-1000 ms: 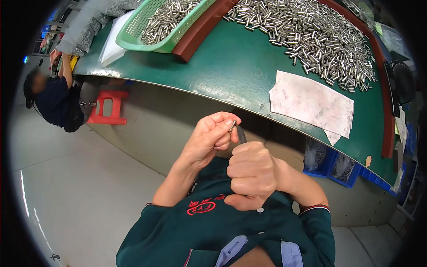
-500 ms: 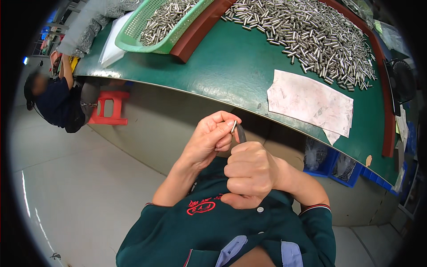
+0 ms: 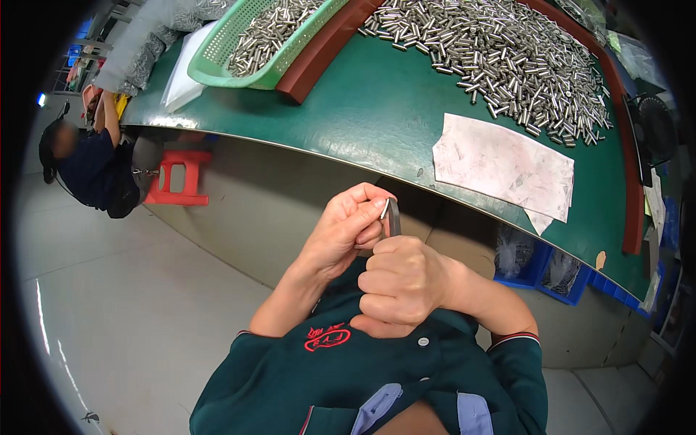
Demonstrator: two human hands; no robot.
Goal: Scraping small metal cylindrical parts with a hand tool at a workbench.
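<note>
In front of my chest, my left hand (image 3: 344, 228) pinches a small silvery metal pin (image 3: 385, 208) between thumb and forefinger. My right hand (image 3: 400, 283) is wrapped in a fist round a dark, flat, file-like bar (image 3: 394, 219). The bar's upper end sticks out beside the pin; whether the two touch, I cannot tell. Most of the bar is hidden inside the fist. Beyond both hands, a large heap of similar metal pins (image 3: 507, 61) lies on the green worktable (image 3: 319, 127).
A green plastic basket (image 3: 205, 67) of pins stands at the far left beside a brown rail (image 3: 308, 72). A stained pale sheet (image 3: 504, 163) lies near the table edge. Blue bins (image 3: 538, 262) sit under the table. Another person (image 3: 90, 163) works at left by a red stool (image 3: 190, 177).
My right fist has shifted slightly left and down. The bar stands more upright, with its end closer to the pin. The left hand stays nearly in place.
</note>
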